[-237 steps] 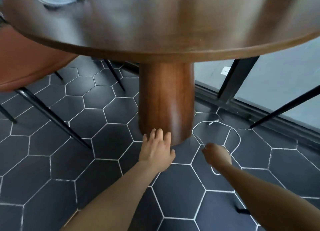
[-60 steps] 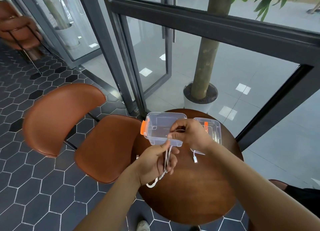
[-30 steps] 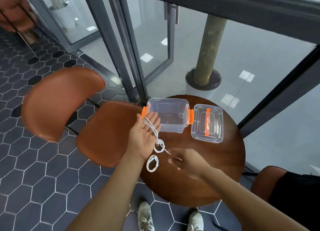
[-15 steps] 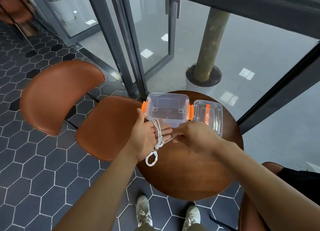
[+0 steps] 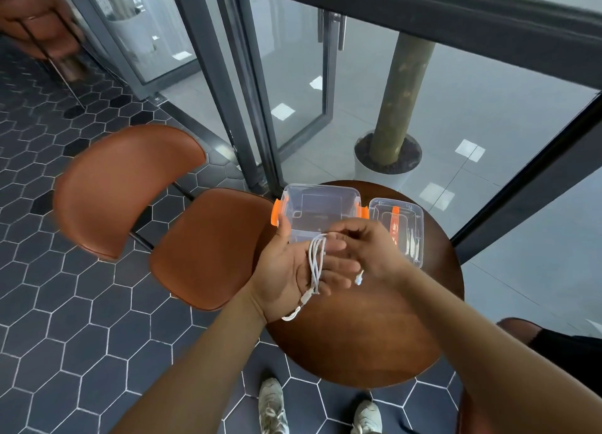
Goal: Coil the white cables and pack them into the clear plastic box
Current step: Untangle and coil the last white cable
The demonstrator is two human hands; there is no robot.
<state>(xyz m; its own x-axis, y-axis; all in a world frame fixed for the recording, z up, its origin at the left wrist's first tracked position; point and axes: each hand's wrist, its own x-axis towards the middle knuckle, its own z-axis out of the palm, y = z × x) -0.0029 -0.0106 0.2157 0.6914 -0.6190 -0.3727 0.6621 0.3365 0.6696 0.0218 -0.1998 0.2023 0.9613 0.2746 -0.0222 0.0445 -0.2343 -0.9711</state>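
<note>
Although smeared by motion blur, a brown chair [image 5: 208, 248] is seen at left, its seat against the rim of the round wooden table [image 5: 358, 342]. Over the table's left side the left hand [image 5: 290, 270] is held palm up, fingers straight and released, thumb raised near the box. The white cable [image 5: 315, 264] is laid in several loops across that palm; a loop end hangs off the heel of the hand, and how many turns there are cannot be counted. On the far part of the table the clear plastic box [image 5: 321, 212] stands open, with orange latches [image 5: 277, 213] at its sides; its near wall is partly hidden by fingers. The top of the loops is pinched by the curled fingertips of the right hand [image 5: 368, 251], and a connector [image 5: 359, 279] dangles below it. Just right of the box the lid [image 5: 399, 228] is lying flat; pale items at it are too small to identify. Both forearms are cut off at the near edge.
</note>
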